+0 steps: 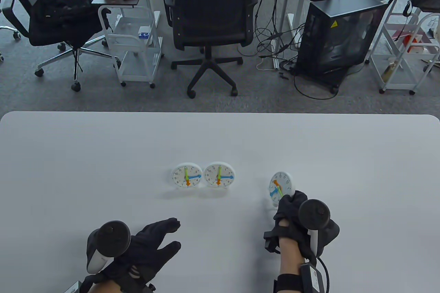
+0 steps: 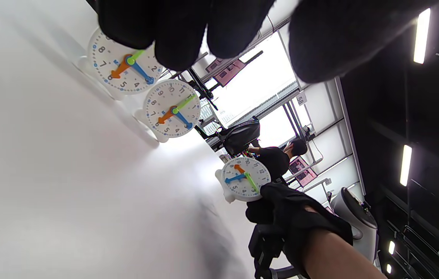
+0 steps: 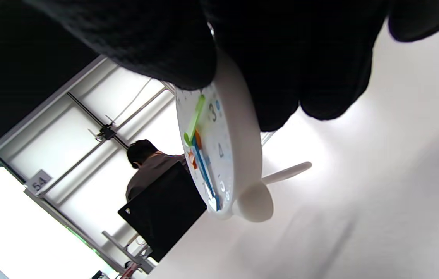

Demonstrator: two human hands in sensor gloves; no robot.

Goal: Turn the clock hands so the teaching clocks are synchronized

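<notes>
- The left hand (image 1: 147,248) lies nearest, at the near left of the table (image 1: 68,155), fingers spread wide and holding nothing. It looks parked there so that it does not shade or bump the clocks.
- The right hand (image 1: 292,212) is at the near right, its fingers closed around the lower right rim of the third clock (image 1: 281,188). In the right wrist view the gloved fingers (image 3: 281,77) wrap the white edge while a fingertip sits at the tip of the green hand (image 3: 195,118). My guess is that the grip steadies the light plastic body so one finger can push a pointer without the clock sliding.
- That clock stands apart from the others, to their right, turned at an angle towards the person's left. Its orange hand (image 1: 276,183) and blue hand (image 1: 274,192) point differently from the pair's, so it is the one not yet matched.
- A little farther off, near the table's middle, the left clock (image 1: 186,176) and the middle clock (image 1: 219,175) stand upright, just beside each other and facing the person. Both show green up, blue to the right, orange down. They probably serve as the reference, kept together for easy reading.
- Beyond the table are office chairs (image 1: 209,14), a white trolley (image 1: 135,49) and a black computer case (image 1: 340,32).
</notes>
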